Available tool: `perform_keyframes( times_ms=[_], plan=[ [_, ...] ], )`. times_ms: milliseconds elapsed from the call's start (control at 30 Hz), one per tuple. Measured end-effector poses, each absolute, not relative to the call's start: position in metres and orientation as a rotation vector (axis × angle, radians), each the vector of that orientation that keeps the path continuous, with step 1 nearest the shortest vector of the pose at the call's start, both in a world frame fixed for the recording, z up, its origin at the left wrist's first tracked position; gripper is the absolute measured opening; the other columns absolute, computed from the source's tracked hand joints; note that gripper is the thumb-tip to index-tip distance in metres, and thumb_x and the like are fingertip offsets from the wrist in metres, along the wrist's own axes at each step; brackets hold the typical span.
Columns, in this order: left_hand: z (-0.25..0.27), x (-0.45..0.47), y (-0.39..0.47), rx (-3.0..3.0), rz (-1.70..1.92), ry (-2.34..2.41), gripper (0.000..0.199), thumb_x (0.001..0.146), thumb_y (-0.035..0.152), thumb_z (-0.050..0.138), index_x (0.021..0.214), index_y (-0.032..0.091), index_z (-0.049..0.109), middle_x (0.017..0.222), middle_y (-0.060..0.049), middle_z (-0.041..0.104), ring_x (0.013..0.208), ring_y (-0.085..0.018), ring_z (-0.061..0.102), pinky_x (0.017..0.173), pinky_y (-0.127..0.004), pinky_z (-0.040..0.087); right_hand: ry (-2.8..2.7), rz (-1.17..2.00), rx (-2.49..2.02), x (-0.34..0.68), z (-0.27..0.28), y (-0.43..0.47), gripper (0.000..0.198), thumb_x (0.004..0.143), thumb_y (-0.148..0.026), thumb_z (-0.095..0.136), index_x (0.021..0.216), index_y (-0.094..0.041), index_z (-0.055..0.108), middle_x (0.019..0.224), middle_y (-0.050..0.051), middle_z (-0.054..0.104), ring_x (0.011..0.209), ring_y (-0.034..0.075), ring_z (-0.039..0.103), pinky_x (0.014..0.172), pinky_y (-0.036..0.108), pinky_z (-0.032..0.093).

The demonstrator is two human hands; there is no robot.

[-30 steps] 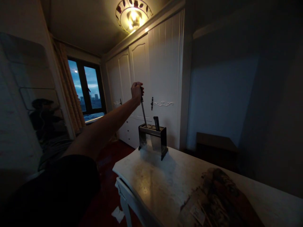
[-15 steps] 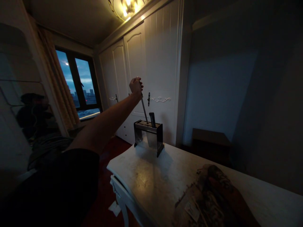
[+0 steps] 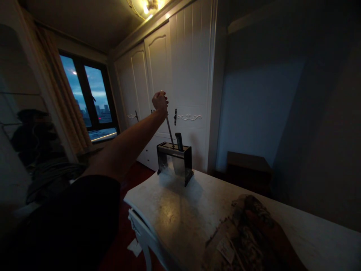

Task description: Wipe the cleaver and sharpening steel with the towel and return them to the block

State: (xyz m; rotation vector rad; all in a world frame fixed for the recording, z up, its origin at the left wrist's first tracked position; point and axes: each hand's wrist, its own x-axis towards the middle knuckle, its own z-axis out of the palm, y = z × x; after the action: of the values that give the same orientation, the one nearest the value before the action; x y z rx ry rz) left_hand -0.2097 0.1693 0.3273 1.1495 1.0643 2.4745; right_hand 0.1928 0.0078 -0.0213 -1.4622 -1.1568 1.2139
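Note:
My left hand (image 3: 160, 101) is closed around the handle of a sharpening steel (image 3: 169, 130), which looks like a long thin metal rod. Its lower end meets the top of a knife block (image 3: 172, 165) with clear sides and dark end frames. A black-handled knife (image 3: 179, 142) stands in the block just right of the steel, its wide blade showing dimly through the side. At the lower right, in deep shadow, my right hand (image 3: 267, 229) rests closed on a patterned cloth (image 3: 239, 241) with a pale label.
The block stands near the far left end of a white table (image 3: 208, 203). Behind it rises a white wardrobe (image 3: 188, 82). A dark low cabinet (image 3: 248, 165) is beyond the table. A white scrap (image 3: 134, 247) lies on the red floor. At left a dark-clothed person (image 3: 36, 139) appears.
The whole view has shifted slightly, moving things a little to the left. My left hand keeps its hold on the sharpening steel, whose lower end stays at the block's top.

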Motion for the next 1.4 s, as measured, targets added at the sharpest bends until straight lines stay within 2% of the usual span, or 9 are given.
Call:
perform_keyframes(
  times_ms=[133,367,533,833,967,1100,1400],
  plan=[
    [0.329,-0.208,0.17,1.134,2.482,1.069,0.018,0.086,0.031,0.055,0.072,0.02,0.054,0.061,0.002,0.049,0.045,-0.007,0.044,0.039,-0.018,0.026,-1.127,1.222,-1.522,0.192,-0.019,0.007,0.063,0.05,-0.063,0.076,0.087,-0.012,0.072,0.082,0.011,0.077,0.085,0.034,0.071,0.073,0.039,0.057],
    [0.33,-0.202,0.174,1.115,2.504,1.086,0.019,0.087,0.025,0.052,0.069,0.019,0.055,0.058,0.003,0.048,0.043,-0.007,0.042,0.039,-0.02,0.025,-1.16,1.202,-1.448,0.192,-0.02,0.007,0.062,0.052,-0.055,0.079,0.095,-0.012,0.071,0.089,0.01,0.077,0.089,0.034,0.071,0.075,0.038,0.057],
    [0.326,-0.201,0.177,1.137,2.495,1.102,0.018,0.086,0.025,0.053,0.069,0.019,0.055,0.058,0.002,0.048,0.046,-0.008,0.044,0.041,-0.019,0.028,-1.14,1.227,-1.485,0.19,-0.016,0.005,0.064,0.054,-0.062,0.075,0.092,-0.012,0.071,0.089,0.012,0.077,0.091,0.035,0.071,0.076,0.038,0.057],
    [0.309,-0.208,0.185,1.14,2.47,1.14,0.02,0.086,0.026,0.051,0.068,0.019,0.054,0.06,0.002,0.048,0.047,-0.008,0.044,0.042,-0.018,0.03,-1.192,1.195,-1.502,0.193,-0.02,0.007,0.072,0.057,-0.064,0.073,0.103,-0.01,0.068,0.095,0.012,0.076,0.094,0.033,0.071,0.079,0.037,0.056],
    [0.294,-0.207,0.186,1.132,2.45,1.18,0.02,0.087,0.027,0.048,0.069,0.019,0.054,0.061,0.003,0.049,0.045,-0.007,0.044,0.041,-0.019,0.028,-1.21,1.17,-1.517,0.191,-0.015,0.005,0.072,0.057,-0.065,0.073,0.103,-0.01,0.069,0.097,0.013,0.076,0.098,0.034,0.069,0.082,0.038,0.056],
    [0.27,-0.201,0.188,1.112,2.409,1.212,0.018,0.086,0.026,0.048,0.071,0.019,0.054,0.061,0.003,0.05,0.046,-0.007,0.044,0.042,-0.018,0.029,-1.19,1.158,-1.537,0.19,-0.012,0.005,0.066,0.055,-0.062,0.075,0.096,-0.01,0.071,0.09,0.013,0.076,0.092,0.036,0.07,0.078,0.039,0.057],
    [0.218,-0.199,0.189,1.005,2.32,1.234,0.014,0.081,0.027,0.05,0.072,0.019,0.056,0.061,0.003,0.051,0.046,-0.007,0.047,0.042,-0.019,0.03,-1.228,1.192,-1.47,0.191,-0.014,0.003,0.065,0.06,-0.063,0.072,0.099,-0.011,0.07,0.088,0.012,0.077,0.092,0.034,0.071,0.077,0.037,0.057]
  ],
)
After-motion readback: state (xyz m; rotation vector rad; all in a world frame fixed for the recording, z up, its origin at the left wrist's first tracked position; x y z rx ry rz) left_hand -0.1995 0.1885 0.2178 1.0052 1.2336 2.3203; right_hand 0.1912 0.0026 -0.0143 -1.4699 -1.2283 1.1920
